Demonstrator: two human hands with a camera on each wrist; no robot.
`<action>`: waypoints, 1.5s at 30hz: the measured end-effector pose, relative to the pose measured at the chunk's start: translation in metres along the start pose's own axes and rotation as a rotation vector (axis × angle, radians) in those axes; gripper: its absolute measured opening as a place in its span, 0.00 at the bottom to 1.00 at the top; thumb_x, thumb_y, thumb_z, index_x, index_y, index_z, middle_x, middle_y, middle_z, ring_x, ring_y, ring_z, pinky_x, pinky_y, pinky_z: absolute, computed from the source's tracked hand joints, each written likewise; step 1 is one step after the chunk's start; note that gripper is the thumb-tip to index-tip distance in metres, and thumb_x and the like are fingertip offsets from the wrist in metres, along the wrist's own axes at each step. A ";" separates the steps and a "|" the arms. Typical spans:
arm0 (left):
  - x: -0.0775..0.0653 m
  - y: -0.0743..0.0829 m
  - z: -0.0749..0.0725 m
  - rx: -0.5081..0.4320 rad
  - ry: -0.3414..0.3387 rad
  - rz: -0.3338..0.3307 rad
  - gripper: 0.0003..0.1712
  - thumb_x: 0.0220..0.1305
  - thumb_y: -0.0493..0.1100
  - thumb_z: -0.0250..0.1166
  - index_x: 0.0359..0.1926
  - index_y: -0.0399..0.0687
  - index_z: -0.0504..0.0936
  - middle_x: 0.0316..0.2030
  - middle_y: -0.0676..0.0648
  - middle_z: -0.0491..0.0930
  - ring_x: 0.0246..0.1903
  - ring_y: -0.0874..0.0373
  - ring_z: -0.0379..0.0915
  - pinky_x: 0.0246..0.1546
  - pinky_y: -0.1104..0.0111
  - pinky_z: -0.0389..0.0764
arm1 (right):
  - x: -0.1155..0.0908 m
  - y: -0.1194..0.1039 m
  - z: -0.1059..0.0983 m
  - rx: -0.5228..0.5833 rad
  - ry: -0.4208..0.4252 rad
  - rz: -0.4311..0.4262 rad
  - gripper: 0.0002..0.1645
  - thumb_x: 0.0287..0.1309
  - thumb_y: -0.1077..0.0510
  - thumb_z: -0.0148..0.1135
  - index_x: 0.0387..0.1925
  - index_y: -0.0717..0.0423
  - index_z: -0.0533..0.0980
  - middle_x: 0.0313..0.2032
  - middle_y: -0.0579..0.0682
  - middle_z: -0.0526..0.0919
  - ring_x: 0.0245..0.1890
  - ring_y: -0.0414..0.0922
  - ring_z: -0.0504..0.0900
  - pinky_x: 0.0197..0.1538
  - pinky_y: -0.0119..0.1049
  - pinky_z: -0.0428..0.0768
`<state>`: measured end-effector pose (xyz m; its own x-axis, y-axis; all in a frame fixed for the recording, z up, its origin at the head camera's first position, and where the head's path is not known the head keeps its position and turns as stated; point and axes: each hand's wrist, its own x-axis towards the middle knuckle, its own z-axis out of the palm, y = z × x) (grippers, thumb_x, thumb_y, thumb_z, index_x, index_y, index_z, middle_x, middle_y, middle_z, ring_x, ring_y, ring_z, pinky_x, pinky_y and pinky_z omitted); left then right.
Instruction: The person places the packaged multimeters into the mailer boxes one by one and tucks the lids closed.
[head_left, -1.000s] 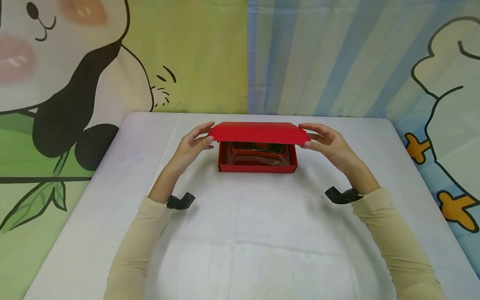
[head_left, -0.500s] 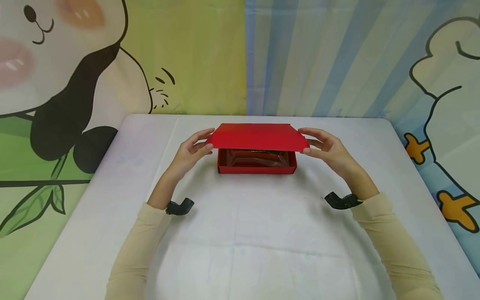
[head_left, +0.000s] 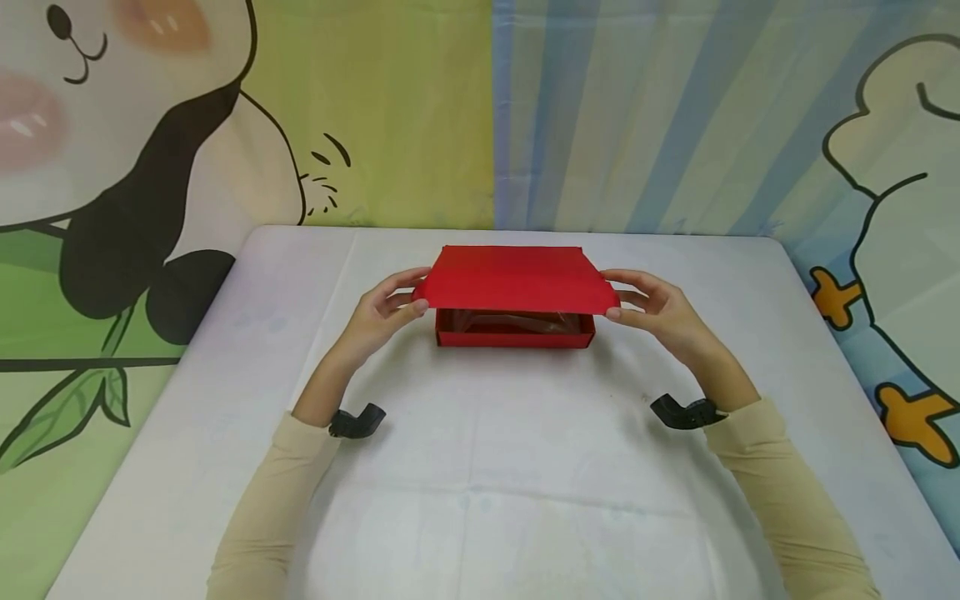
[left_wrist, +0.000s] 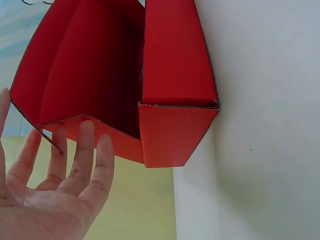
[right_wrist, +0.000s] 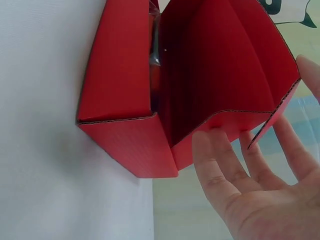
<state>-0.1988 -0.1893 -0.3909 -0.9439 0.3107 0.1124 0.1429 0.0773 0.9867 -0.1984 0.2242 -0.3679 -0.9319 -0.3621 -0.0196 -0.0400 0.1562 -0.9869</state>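
A red cardboard box stands on the table with its hinged lid partly lowered over it. My left hand holds the lid's left side, thumb at the front corner and fingers along the side flap. On the right side my right hand holds the lid the same way, its fingers against the other side flap. Under the lid, clear plastic wrapping shows inside the box. Something orange-red in that wrapping is mostly hidden, and I cannot tell its kind.
The table has a white cloth over it. Behind it hangs a printed curtain with cartoon animals. A black camera mount sits at the left wrist and another at the right wrist.
The lid has come down toward the front with both hands holding its sides. The opening has narrowed, and the wrapped orange-red contents are now mostly covered.
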 end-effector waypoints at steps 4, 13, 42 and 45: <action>-0.003 -0.002 0.000 0.039 0.000 -0.018 0.33 0.64 0.45 0.67 0.68 0.50 0.69 0.62 0.44 0.69 0.55 0.53 0.73 0.51 0.71 0.79 | -0.003 0.004 0.000 -0.004 -0.019 -0.003 0.32 0.64 0.63 0.62 0.68 0.52 0.67 0.66 0.49 0.66 0.58 0.45 0.71 0.52 0.27 0.79; -0.006 -0.009 0.001 0.062 0.000 -0.033 0.33 0.63 0.46 0.68 0.68 0.51 0.69 0.63 0.43 0.68 0.55 0.49 0.72 0.50 0.72 0.80 | -0.006 0.012 0.002 -0.079 -0.006 -0.008 0.33 0.62 0.62 0.64 0.68 0.54 0.66 0.60 0.49 0.70 0.55 0.46 0.73 0.48 0.28 0.81; -0.019 -0.021 0.007 0.022 -0.021 -0.010 0.33 0.61 0.35 0.68 0.67 0.43 0.69 0.62 0.42 0.69 0.50 0.54 0.76 0.49 0.72 0.81 | -0.014 0.031 0.004 -0.073 -0.020 -0.038 0.35 0.57 0.66 0.67 0.66 0.56 0.67 0.55 0.48 0.73 0.53 0.47 0.74 0.47 0.28 0.82; -0.019 -0.022 0.007 0.033 -0.022 -0.015 0.33 0.61 0.35 0.68 0.67 0.44 0.69 0.62 0.43 0.69 0.50 0.53 0.75 0.48 0.72 0.81 | -0.014 0.032 0.005 -0.074 -0.014 -0.037 0.35 0.58 0.66 0.67 0.66 0.56 0.67 0.56 0.48 0.72 0.53 0.48 0.73 0.48 0.28 0.82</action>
<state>-0.1816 -0.1900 -0.4154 -0.9391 0.3303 0.0949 0.1391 0.1129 0.9838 -0.1847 0.2297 -0.4003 -0.9241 -0.3818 0.0143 -0.1017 0.2095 -0.9725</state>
